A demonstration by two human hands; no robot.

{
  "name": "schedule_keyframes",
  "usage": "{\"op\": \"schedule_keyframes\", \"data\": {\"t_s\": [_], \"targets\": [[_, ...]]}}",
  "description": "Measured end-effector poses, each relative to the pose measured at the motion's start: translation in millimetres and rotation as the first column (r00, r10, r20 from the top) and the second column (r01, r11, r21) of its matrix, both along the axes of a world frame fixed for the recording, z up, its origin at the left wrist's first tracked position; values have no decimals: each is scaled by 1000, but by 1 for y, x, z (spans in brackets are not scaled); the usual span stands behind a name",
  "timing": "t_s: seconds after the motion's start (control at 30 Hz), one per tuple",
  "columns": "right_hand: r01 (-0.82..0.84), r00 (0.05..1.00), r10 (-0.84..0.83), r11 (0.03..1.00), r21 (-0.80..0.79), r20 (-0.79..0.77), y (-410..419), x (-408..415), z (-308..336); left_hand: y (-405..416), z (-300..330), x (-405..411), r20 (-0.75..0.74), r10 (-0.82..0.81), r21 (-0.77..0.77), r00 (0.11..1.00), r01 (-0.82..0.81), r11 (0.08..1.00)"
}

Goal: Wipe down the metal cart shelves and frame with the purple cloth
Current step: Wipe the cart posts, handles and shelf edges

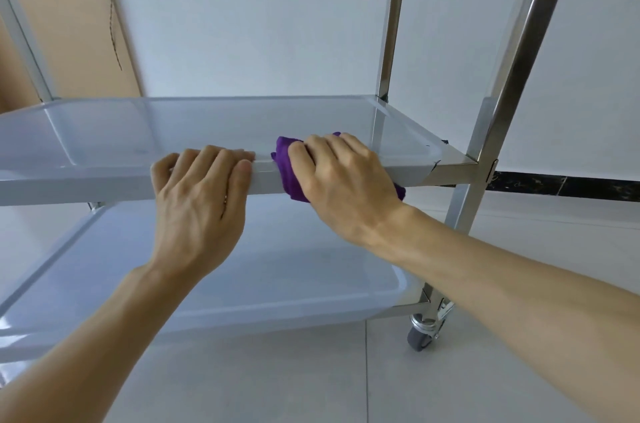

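Purple cloth clenched in right hand; left hand grips middle shelf rim.

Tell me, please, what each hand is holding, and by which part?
The right hand presses the bunched purple cloth over the middle shelf's front rim. The left hand grips that bare rim, fingers curled over its top edge.

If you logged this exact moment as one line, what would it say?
right hand: presses crumpled purple cloth on middle metal cart shelf front rim | left hand: grips rim, bare | phase: wiping
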State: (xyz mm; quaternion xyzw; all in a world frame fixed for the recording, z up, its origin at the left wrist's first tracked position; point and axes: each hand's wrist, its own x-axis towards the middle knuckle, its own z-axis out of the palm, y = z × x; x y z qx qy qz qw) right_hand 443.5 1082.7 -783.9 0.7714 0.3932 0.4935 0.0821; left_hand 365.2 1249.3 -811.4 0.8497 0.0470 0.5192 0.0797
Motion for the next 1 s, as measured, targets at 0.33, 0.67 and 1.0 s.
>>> {"op": "schedule_keyframes", "data": {"t_s": [0.33, 0.67, 1.0], "targets": [[17, 1000, -18, 994, 107, 10, -81, 28, -6, -73, 5, 12, -125, -220, -9, 967, 221, 975], [26, 997, -10, 979, 203, -82, -170, 32, -2, -55, 25, -15, -181, -209, 124, 961, 233, 965], [83, 989, -78, 996, 36, -125, -38, -6, 7, -14, 22, -17, -216, -12, 5, 976, 13, 1000]]}}
